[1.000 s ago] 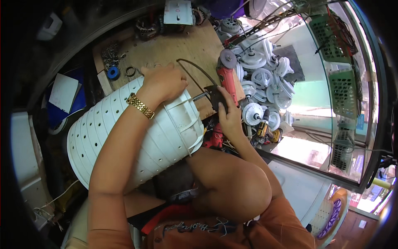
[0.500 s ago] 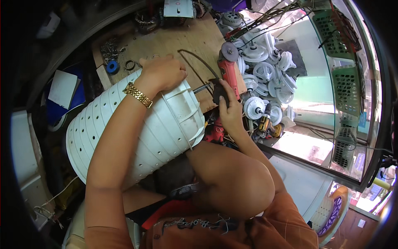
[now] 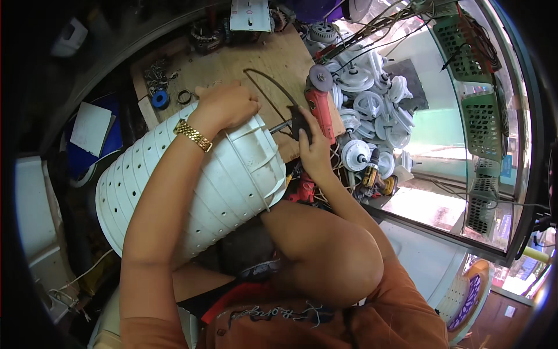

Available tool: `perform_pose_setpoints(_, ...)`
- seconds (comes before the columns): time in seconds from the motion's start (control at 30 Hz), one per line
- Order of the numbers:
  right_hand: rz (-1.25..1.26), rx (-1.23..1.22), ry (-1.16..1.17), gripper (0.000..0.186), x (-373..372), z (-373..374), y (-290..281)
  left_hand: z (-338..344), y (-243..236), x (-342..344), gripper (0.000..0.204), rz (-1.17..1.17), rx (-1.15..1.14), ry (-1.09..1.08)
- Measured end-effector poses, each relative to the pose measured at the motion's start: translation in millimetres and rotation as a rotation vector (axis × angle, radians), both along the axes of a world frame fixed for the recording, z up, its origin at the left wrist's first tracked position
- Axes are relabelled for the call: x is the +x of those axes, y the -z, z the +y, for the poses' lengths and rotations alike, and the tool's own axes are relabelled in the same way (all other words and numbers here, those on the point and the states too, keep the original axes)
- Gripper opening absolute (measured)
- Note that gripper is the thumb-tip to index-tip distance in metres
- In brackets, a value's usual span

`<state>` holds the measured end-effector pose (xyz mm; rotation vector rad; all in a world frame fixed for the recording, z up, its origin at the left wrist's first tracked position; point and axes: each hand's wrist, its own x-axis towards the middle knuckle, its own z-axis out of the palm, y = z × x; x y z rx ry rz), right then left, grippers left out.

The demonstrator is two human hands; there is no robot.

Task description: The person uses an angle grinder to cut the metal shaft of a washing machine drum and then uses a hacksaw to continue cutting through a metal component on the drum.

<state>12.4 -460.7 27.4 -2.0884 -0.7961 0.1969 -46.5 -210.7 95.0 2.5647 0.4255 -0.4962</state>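
A white perforated washing-machine drum (image 3: 174,174) lies tilted across my lap, its ribbed end turned to the right. My left hand (image 3: 229,106), with a gold watch (image 3: 193,135) on the wrist, is closed over the upper edge of that end; its fingertips are partly hidden. From the drum's end juts a metal shaft (image 3: 280,127). My right hand (image 3: 314,148) grips the dark handle of a hacksaw (image 3: 278,84), whose curved frame points up and away to the left. The saw's blade lies close by the shaft; whether it touches cannot be made out.
Under the saw is a wooden board (image 3: 256,55) with a blue tape roll (image 3: 160,99) and a metal ring (image 3: 184,96). A red angle grinder (image 3: 318,102) lies to the right, beside piled white plastic gear parts (image 3: 369,104) and a yellow-black drill (image 3: 370,168).
My right hand and the hacksaw have shifted a little up and to the left. My left hand keeps its place on the drum. The whole view has moved slightly.
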Motion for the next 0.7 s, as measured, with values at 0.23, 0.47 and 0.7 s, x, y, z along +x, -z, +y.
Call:
perform_pose_setpoints(0.23,0.021,-0.234,0.051,0.051,-63,-106,-99,1,12,-10,0.033,0.031,0.018,0.010)
perform_pose_setpoints(0.47,0.010,0.102,0.087,0.050,4,0,11,-4,9,9,0.034,-0.021,0.005,0.046)
perform_pose_setpoints(0.7,-0.025,-0.210,0.032,0.052,-68,-107,-90,6,12,-7,0.032,0.074,-0.032,0.008)
